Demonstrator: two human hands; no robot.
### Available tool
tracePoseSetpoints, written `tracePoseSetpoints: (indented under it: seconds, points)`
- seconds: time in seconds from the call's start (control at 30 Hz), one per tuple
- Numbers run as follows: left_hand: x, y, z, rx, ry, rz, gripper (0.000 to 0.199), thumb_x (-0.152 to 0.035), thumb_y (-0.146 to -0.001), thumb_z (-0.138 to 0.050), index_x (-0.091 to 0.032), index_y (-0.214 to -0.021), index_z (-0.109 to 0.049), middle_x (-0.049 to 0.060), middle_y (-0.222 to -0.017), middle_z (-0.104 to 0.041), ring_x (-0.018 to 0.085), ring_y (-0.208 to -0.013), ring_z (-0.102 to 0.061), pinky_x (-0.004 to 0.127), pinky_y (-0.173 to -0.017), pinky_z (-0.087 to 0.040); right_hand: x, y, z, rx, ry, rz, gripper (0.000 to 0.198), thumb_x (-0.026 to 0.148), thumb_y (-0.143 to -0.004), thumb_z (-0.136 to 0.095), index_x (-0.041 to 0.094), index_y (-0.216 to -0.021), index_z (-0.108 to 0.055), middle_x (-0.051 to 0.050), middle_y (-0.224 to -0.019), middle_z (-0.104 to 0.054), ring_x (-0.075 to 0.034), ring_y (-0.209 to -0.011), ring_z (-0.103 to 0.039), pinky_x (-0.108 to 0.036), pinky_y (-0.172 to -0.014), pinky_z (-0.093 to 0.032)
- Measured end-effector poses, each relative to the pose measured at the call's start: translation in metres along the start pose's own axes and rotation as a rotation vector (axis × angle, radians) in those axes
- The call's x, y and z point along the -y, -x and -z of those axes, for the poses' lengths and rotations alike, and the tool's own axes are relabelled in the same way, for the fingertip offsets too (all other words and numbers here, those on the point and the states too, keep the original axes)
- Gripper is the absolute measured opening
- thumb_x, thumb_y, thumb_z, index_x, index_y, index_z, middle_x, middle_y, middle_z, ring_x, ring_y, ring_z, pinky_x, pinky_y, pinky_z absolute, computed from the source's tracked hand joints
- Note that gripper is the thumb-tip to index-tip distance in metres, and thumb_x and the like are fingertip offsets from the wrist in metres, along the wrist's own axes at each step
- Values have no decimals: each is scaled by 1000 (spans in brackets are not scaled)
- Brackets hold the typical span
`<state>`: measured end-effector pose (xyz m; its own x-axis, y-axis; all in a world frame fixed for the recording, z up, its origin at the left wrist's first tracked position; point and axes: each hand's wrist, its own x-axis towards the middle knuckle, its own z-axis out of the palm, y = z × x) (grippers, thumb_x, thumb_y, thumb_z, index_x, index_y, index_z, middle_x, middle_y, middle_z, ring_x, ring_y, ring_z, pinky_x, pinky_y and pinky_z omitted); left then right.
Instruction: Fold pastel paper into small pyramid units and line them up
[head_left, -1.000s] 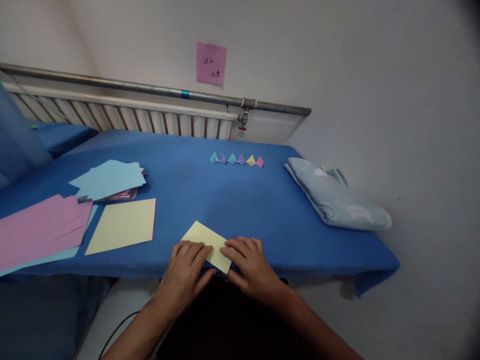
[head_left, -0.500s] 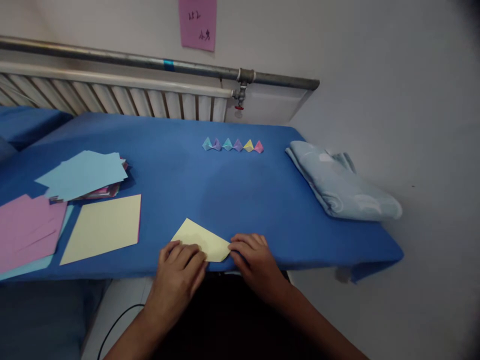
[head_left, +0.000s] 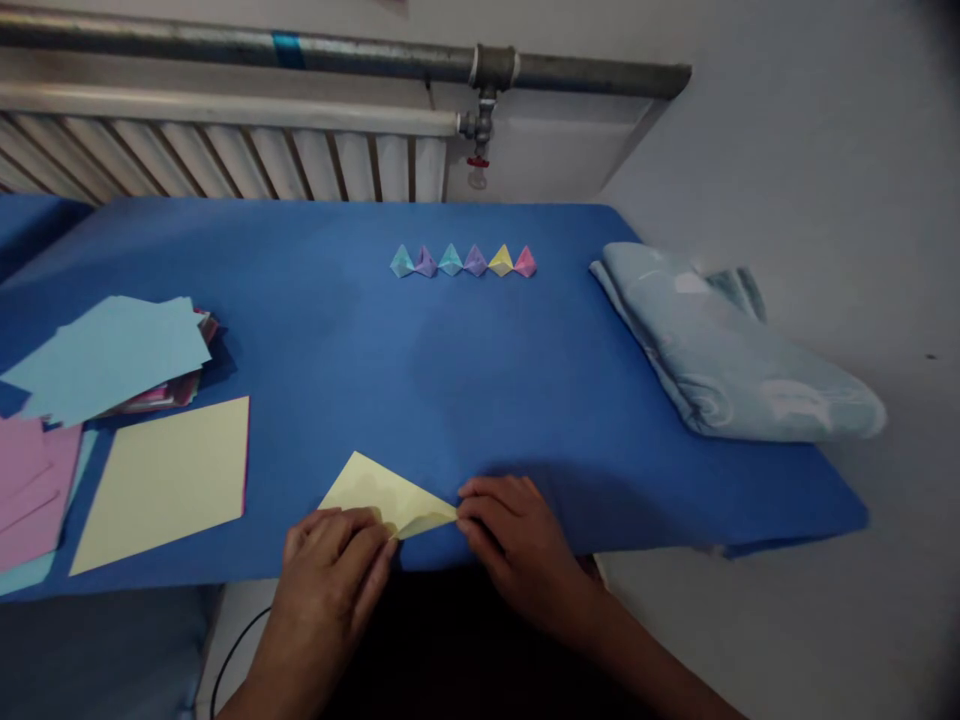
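Note:
A folded sheet of yellow paper [head_left: 382,492] lies at the near edge of the blue-covered surface [head_left: 337,370], one corner pointing away from me. Over its left part rests my left hand [head_left: 337,570], fingers bent and closed on the near edge of the paper. My right hand [head_left: 517,545] pinches the sheet's right tip between thumb and fingers. Between the two hands the near edge is turned up a little. The paper under my left fingers is hidden.
Several small folded paper pieces [head_left: 475,261] stand in a row at the back. To the left lie a yellow sheet stack [head_left: 169,480], light blue sheets [head_left: 120,350] and pink sheets [head_left: 34,490]. A folded blanket [head_left: 727,350] is at right; a radiator [head_left: 247,160] stands behind.
The view has tilted down and come closer. My left hand has shifted slightly left along the paper, and the near edge between my hands now lifts. My right hand keeps its pinch.

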<state>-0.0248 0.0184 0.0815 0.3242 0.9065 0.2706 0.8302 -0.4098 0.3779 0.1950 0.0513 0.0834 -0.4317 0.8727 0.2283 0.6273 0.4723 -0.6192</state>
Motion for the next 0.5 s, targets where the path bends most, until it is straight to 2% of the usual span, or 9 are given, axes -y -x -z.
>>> tracePoseSetpoints:
  seconds: [0.5]
  points:
    - [-3,-7,1,37,-13,110,14,-29,-91,-47,-23,-91,-59,5,-97,-63,22,-93,-58,38,-80,-37,-4,-6,1,16,-35,-26,8,17,-89,-53,18,-86,-60,-5,-102,-64,-18,-86,-54,-34,-76,-35]
